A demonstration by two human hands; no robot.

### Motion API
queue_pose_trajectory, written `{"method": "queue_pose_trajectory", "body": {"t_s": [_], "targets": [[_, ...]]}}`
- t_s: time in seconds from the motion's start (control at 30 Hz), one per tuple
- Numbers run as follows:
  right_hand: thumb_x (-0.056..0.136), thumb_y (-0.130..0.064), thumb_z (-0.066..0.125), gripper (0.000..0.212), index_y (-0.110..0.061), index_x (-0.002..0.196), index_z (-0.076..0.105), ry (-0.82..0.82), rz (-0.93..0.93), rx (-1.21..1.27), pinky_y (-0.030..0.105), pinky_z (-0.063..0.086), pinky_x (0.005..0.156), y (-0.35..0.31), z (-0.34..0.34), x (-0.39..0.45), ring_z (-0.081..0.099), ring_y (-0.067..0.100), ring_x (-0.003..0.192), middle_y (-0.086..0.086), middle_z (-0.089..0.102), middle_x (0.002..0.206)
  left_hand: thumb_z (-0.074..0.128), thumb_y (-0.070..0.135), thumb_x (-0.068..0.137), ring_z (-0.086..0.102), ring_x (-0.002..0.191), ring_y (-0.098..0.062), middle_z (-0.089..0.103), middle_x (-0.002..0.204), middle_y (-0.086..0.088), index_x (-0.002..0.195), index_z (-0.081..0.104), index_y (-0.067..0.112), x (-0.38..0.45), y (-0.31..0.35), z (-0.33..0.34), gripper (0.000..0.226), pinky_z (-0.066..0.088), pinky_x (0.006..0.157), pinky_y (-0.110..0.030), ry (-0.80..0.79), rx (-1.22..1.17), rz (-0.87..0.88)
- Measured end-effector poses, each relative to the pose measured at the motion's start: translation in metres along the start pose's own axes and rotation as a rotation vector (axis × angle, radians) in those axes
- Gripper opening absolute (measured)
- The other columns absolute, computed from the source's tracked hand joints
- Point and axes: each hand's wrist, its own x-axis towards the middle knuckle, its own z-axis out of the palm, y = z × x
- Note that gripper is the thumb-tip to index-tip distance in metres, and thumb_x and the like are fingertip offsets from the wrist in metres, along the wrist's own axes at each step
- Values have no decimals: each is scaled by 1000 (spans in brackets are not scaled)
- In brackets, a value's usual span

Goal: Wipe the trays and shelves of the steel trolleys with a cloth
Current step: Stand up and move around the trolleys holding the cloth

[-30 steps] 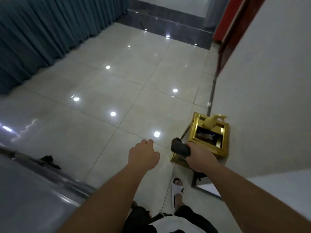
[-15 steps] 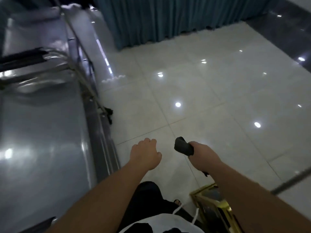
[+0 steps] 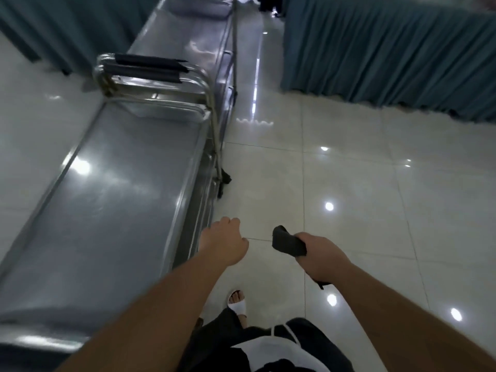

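A long steel trolley with a shiny flat top tray stands at the left, its black-padded handle bars at the far end. A second steel trolley stands behind it in line. My right hand grips a dark cloth, whose ends stick out above and below the fist. My left hand hangs in the air with loosely curled fingers, holding nothing, just right of the near trolley's edge.
Glossy pale floor tiles stretch to the right. Teal skirted tables stand at the back right and another teal drape at the back left. My sandalled foot is below my hands. A black caster sits beside the trolley.
The view has swung left from the gold stand and wall to the steel trolleys, which now fill the left side. Both hands keep their pose, the right still holding the cloth.
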Motion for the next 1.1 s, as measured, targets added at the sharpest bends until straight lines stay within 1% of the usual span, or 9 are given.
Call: {"method": "queue_pose_trajectory", "body": {"t_s": [0.13, 0.27, 0.47, 0.53, 0.6, 0.73, 0.9, 1.0, 1.1], "targets": [[97, -23, 57, 28, -26, 124, 60, -39, -121, -74, 40, 58, 81, -20, -24, 54, 66, 20, 86, -1, 70, 99, 42, 44, 102, 53, 129, -26, 50, 148, -5, 151, 44, 22, 10, -23, -15, 53, 42, 103, -44, 52, -95, -133], [98, -20, 54, 25, -22, 122, 60, -124, -286, -187, 41, 56, 80, -47, -36, 108, 65, 23, 87, 2, 69, 100, 43, 44, 103, 49, 136, -28, 45, 155, -4, 158, 37, 22, 12, -35, -11, 59, 43, 111, -48, 55, -250, -307], [99, -23, 55, 23, -25, 121, 58, -281, -568, -307, 33, 47, 64, -84, -45, 178, 62, 17, 78, -3, 67, 94, 46, 46, 102, 52, 132, -30, 49, 151, -5, 150, 43, 23, -2, -27, 8, 53, 45, 108, -49, 138, -448, -646], [97, -24, 57, 26, -30, 122, 58, -346, -630, -353, 34, 52, 67, -89, -45, 189, 63, 16, 78, -4, 68, 96, 46, 48, 101, 51, 135, -31, 47, 153, -5, 155, 40, 24, -15, -16, 19, 59, 45, 109, -48, 161, -532, -777], [96, -25, 58, 28, -28, 124, 60, -404, -675, -412, 38, 56, 74, -91, -42, 198, 64, 17, 82, -3, 69, 98, 47, 48, 99, 52, 135, -32, 48, 152, -5, 154, 41, 24, -29, -3, 35, 60, 45, 107, -46, 175, -608, -888], [97, -25, 57, 34, -28, 130, 58, -462, -717, -545, 38, 55, 73, -94, -22, 198, 64, 17, 83, -3, 68, 99, 46, 48, 99, 52, 135, -29, 49, 152, -1, 152, 43, 26, -65, 26, 83, 58, 46, 104, -46, 171, -738, -1070], [98, -26, 55, 29, -29, 127, 59, -539, -835, -692, 32, 52, 63, -98, 26, 173, 63, 14, 77, -5, 67, 94, 44, 51, 99, 51, 135, -27, 48, 152, -1, 159, 36, 27, -94, 43, 144, 65, 47, 107, -47, 141, -844, -1192], [99, -26, 56, 31, -29, 130, 58, -580, -877, -730, 36, 55, 74, -98, 61, 162, 64, 20, 87, -1, 70, 106, 44, 50, 99, 52, 134, -27, 48, 152, -1, 158, 37, 27, -93, 44, 176, 63, 47, 105, -47, 127, -891, -1199], [100, -23, 55, 31, -26, 130, 59, -624, -897, -751, 35, 53, 75, -90, 98, 158, 63, 21, 88, 2, 69, 108, 45, 48, 100, 53, 131, -27, 52, 148, -1, 154, 41, 25, -84, 44, 203, 59, 47, 101, -45, 102, -909, -1187]]}}
